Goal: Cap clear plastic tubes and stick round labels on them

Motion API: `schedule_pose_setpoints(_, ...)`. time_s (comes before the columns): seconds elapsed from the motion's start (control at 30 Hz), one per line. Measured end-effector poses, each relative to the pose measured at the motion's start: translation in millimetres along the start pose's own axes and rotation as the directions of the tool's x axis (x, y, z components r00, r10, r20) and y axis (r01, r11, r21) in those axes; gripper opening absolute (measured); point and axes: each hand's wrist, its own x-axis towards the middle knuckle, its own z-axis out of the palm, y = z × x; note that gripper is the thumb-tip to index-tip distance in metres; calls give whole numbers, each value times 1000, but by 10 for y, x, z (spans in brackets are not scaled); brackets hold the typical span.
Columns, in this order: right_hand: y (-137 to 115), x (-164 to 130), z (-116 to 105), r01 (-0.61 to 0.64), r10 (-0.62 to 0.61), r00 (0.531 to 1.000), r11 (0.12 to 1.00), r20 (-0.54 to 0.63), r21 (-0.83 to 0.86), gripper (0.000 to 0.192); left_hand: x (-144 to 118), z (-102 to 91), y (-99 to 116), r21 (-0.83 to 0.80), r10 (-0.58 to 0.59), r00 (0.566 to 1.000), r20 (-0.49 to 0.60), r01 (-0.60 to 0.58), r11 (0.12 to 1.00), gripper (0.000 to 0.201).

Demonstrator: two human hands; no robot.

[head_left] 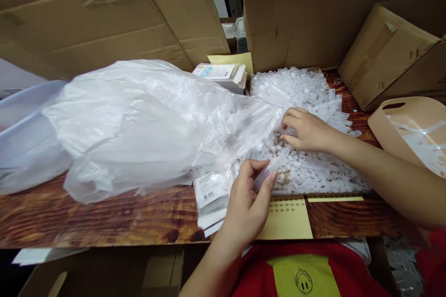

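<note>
- The left hand, low centre of the frame, is pinched by thumb and fingertips on one clear plastic tube. The tube slants up to the right, so its far end meets the other hand.
- The right hand, right of centre, lies palm down on the heap of tubes, fingers curled. Whether the fingers grip the slanted tube's end or another tube cannot be told. The two hands are near each other but apart.
- The heap fills the centre-right of the frame, loose on the wooden table, within reach of both hands.
- A large crumpled plastic bag covers the left half of the frame, its open mouth touching the heap; more tubes show through its film near the mouth.
- A stack of printed paper packets lies just left of the left hand, partly under the bag.
- A yellow card lies at the near table edge, just right of the left hand.
- Cardboard boxes stand along the top of the frame; a beige bin sits at the right edge.
</note>
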Motion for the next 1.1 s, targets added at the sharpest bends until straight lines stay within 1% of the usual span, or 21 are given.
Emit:
schedule_pose_setpoints(0.07, 16, -124, -128, 153, -148, 988, 979, -41, 132, 11, 17, -38, -33, 109, 46, 999, 16, -47, 993, 14)
schedule_pose_setpoints(0.13, -14, -248, -219, 331, -291, 941, 896, -170, 295, 7, 23, -55, -49, 153, 70, 997, 39, -75, 985, 12)
schedule_pose_setpoints(0.17, -48, -300, -245, 402, -332, 911, 843, -244, 357, 6, 23, -58, -47, 151, 65, 996, 65, -74, 986, 12)
schedule_pose_setpoints(0.2, -92, -341, -259, 452, -352, 886, 796, -300, 401, 6, 22, -60, -39, 140, 58, 994, 97, -71, 988, 11)
schedule_pose_setpoints(0.23, -140, -370, -260, 486, -368, 869, 758, -331, 434, 7, 21, -62, -29, 128, 57, 991, 123, -73, 989, 10)
schedule_pose_setpoints(0.27, -188, -388, -251, 508, -382, 858, 729, -342, 459, 8, 21, -65, -19, 121, 62, 988, 143, -80, 989, 10)
schedule_pose_setpoints(0.33, -270, -396, -212, 521, -401, 853, 696, -335, 495, 10, 19, -76, -11, 118, 82, 982, 169, -102, 988, 9)
schedule_pose_setpoints(0.47, -353, -358, -110, 502, -400, 863, 626, -307, 596, 8, 24, -104, -56, 93, 136, 969, 206, -158, 983, 7)
schedule_pose_setpoints(0.53, -383, -331, -58, 453, -357, 890, 620, -285, 640, 7, 43, -104, -95, 138, 228, 952, 203, -258, 956, 11)
schedule_pose_setpoints(0.57, -399, -318, -34, 397, -313, 916, 632, -250, 665, 11, 59, -98, -114, 188, 287, 939, 192, -322, 928, 15)
schedule_pose_setpoints(0.63, -433, -304, -1, 210, -179, 976, 653, -121, 728, 38, 99, -78, -145, 300, 383, 906, 183, -422, 855, 21)
schedule_pose_setpoints(0.67, -449, -307, 2, 110, -110, 993, 658, -50, 745, 48, 119, -65, -155, 331, 409, 893, 186, -449, 830, 23)
schedule_pose_setpoints(0.7, -464, -320, -6, 39, -55, 998, 665, -3, 746, 51, 135, -53, -161, 340, 416, 888, 195, -459, 821, 23)
schedule_pose_setpoints(0.73, -479, -341, -26, 11, -32, 999, 678, 14, 735, 47, 147, -41, -162, 329, 412, 888, 203, -458, 826, 22)
schedule_pose_setpoints(0.77, -495, -371, -56, 17, -32, 999, 704, 8, 710, 41, 153, -29, -158, 308, 408, 889, 210, -456, 835, 22)
schedule_pose_setpoints(0.83, -523, -442, -131, 71, -77, 997, 762, -19, 644, 28, 148, -6, -137, 278, 410, 885, 220, -460, 843, 21)
schedule_pose_setpoints(0.93, -540, -531, -222, 51, -71, 997, 806, 12, 590, 39, 124, 26, -91, 258, 417, 877, 239, -471, 843, 21)
schedule_pose_setpoints(1.03, -523, -565, -227, 71, -80, 997, 821, -9, 567, 32, 115, 50, -72, 187, 403, 882, 245, -451, 872, 18)
schedule_pose_setpoints(1.1, -514, -573, -195, 49, -53, 999, 817, -10, 575, 40, 117, 57, -83, 180, 390, 886, 252, -439, 880, 17)
